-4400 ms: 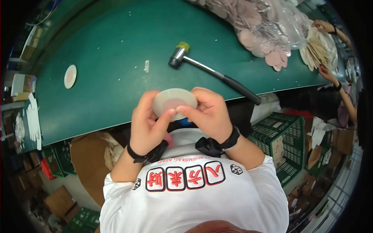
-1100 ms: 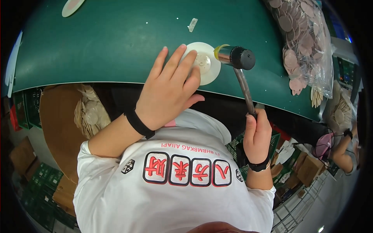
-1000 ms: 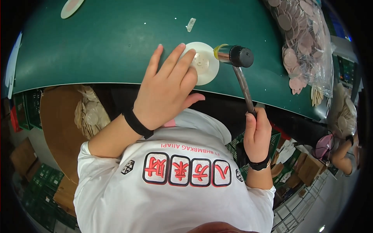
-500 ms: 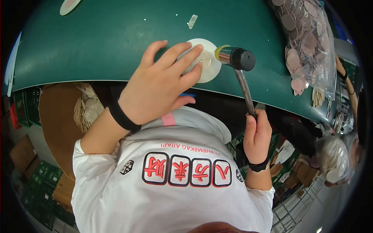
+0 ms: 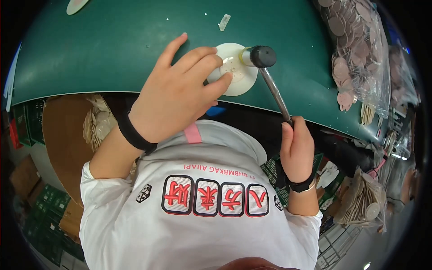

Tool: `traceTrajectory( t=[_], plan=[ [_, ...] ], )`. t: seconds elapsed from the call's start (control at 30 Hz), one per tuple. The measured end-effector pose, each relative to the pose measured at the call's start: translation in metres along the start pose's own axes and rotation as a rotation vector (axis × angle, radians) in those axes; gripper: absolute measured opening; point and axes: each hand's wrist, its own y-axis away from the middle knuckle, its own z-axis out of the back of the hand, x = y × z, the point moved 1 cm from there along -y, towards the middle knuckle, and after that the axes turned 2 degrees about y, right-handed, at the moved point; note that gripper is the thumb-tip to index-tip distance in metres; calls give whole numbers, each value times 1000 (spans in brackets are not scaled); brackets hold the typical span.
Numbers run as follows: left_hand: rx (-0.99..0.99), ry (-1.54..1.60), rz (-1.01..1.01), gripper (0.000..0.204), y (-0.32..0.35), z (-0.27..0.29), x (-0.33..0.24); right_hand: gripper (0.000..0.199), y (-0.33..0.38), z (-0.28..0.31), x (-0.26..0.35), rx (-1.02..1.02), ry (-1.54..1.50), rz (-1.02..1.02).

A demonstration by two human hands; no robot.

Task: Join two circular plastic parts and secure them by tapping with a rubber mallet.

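A round white disc [image 5: 247, 81] with small holes near its middle lies on the green tabletop by the front edge. My left hand [image 5: 174, 90] reaches over the disc's left side, fingers apart, with the index fingertip by the holes. My right hand [image 5: 297, 150] is wrapped round the handle of a mallet [image 5: 275, 90]. The mallet's head has one black face, turned up to the right, and a yellowish face over the disc's right part. Whether that face touches the disc, I cannot tell. My left thumb is mostly hidden.
A clear plastic bag [image 5: 360, 58] of pinkish discs lies on the table's right side, with a small stack of pale pieces [image 5: 367, 114] beside it. A whitish scrap [image 5: 224, 22] sits beyond the disc. A bag of pale discs [image 5: 360, 202] is off the table at right.
The mallet head has moved left, over the white disc. My left hand has drawn back slightly left, uncovering more of the disc. A bag of pale discs at right has shifted.
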Motion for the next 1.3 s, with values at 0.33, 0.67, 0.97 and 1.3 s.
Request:
traceTrajectory(
  t=[0.33,0.67,0.97,1.3],
  plan=[
    [-29,18,4,53,1,0,-1,20,-1,11,9,27,-2,36],
    [-95,29,11,40,0,-1,-2,21,-1,6,6,2,-31,44],
    [-80,67,21,42,2,-1,-4,19,-2,3,10,-34,27,50],
    [-209,-68,15,32,-2,-13,-5,15,10,4,9,-99,-211,69]
  ],
)
